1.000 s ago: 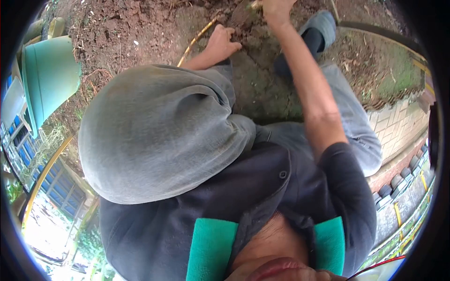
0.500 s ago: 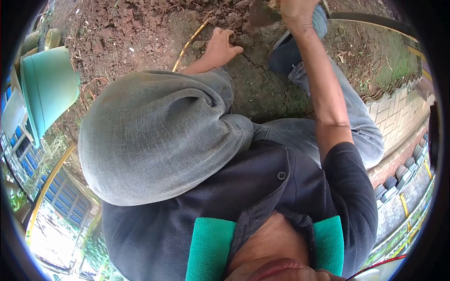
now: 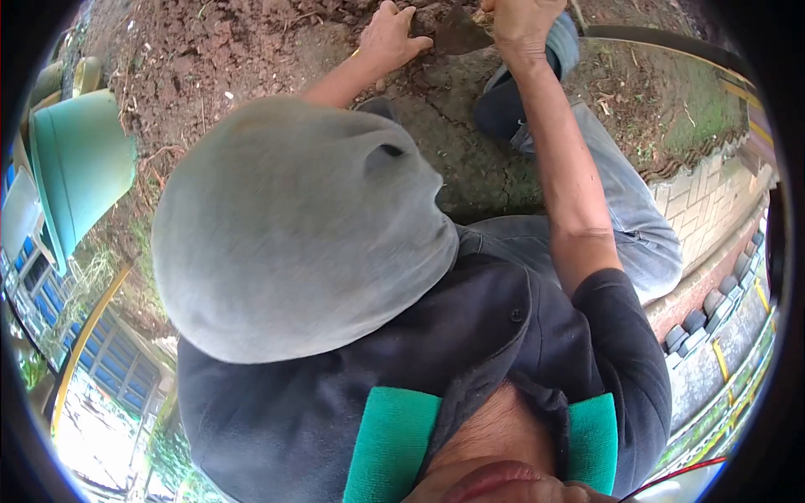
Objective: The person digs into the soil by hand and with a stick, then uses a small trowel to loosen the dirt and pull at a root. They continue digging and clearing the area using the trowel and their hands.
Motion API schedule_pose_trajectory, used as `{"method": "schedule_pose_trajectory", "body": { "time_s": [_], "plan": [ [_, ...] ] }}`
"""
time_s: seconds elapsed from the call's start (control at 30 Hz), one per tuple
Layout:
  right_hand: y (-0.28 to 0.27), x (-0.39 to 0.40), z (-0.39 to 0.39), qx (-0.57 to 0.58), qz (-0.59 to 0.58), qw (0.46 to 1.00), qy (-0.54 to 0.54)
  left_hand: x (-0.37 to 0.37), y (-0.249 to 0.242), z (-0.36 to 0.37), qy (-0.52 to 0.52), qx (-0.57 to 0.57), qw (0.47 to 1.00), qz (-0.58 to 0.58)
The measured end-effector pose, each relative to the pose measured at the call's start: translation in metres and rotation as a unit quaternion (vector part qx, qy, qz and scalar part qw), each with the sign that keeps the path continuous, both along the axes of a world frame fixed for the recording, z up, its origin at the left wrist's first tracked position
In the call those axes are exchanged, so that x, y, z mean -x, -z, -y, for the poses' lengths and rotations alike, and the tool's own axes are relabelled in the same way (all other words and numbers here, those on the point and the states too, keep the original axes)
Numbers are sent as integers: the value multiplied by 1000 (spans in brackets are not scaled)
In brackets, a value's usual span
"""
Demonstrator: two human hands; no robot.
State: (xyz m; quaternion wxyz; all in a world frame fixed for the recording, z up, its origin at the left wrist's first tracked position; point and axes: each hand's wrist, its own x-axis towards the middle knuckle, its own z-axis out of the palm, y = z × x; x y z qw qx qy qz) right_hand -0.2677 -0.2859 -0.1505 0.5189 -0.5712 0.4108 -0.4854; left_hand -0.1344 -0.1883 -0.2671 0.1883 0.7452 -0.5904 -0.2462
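The right hand [image 3: 527, 32] is wrapped around a dark-bladed tool [image 3: 460, 35], its blade between the 2 hands over lumpy soil [image 3: 220, 49]. The left hand [image 3: 392, 38], splayed and, at the frame's edge, seemingly holding nothing, lies just beside it: a stroke glancing off a lump could cut those knuckles

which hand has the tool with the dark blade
The right hand: it grips the dark-bladed tool near the picture's top edge; the left hand, thumb outstretched, isn't gripping it.
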Motion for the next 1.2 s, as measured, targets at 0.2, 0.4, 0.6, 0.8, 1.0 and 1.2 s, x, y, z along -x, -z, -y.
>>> {"method": "schedule_pose_trajectory", "body": {
  "time_s": [0.2,0.4,0.6,0.8,1.0,1.2],
  "plan": [
    [-18,23,6,38,-39,998,34,-5,36,20,41,36,998,36],
    [-84,20,-10,112,130,985,-25,32,7,-17,31,18,999,-31],
    [38,2,-23,52,37,997,-50,38,8,-33,-14,29,999,-7],
    [-34,16,3,127,113,985,-30,29,35,-24,-36,10,994,-104],
    [-23,-1,3,245,186,952,-6,45,35,-4,-12,-19,1000,-17],
    [5,19,-9,19,30,998,-44,44,20,-13,-131,-98,945,-285]
  ]
}}
